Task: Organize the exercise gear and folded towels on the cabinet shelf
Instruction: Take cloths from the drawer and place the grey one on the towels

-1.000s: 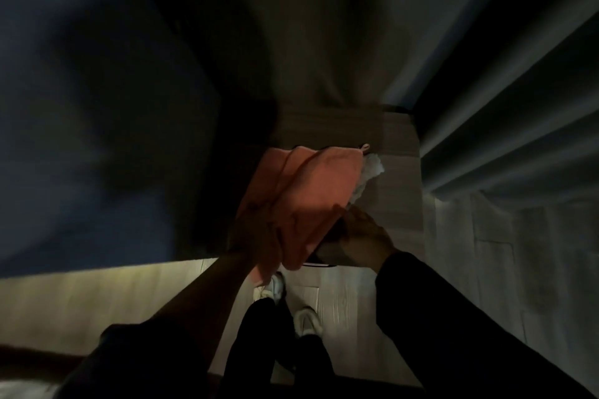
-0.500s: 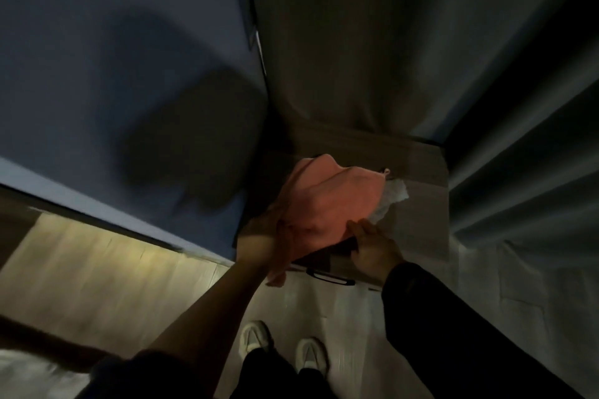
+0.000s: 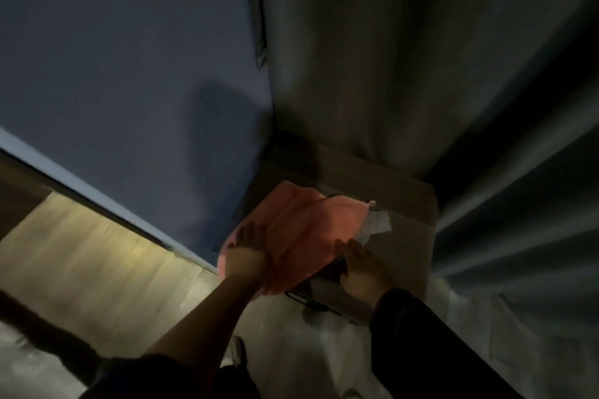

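two hands, one towel, one cabinet top; view dim and blurred

item 1, left hand (image 3: 248, 254): bare forearm, fingers stretched out, laid palm down on the near left part of the towel; no pinch or grip that shows

item 2, right hand (image 3: 359, 269): dark sleeve, fingers straight, flat against the towel's near right edge and partly over a dark flat thing (image 3: 327, 275) beneath it; what that thing is cannot be told

item 3, pink towel (image 3: 308, 227): folded, lying on the cabinet top (image 3: 411, 236), its near left corner appearing to hang just past the front edge; judged soft, light and limp, not fragile, apt to slump out of its fold if lifted by one corner; best taken with both palms under the folded sides, or slid flat under light pressure

item 4, white crumpled piece (image 3: 376, 228): touching the towel's far right edge; paper or cloth, cannot tell

item 5, grey curtain (image 3: 372, 58): hanging behind the cabinet, beside a blue wall (image 3: 129, 58)
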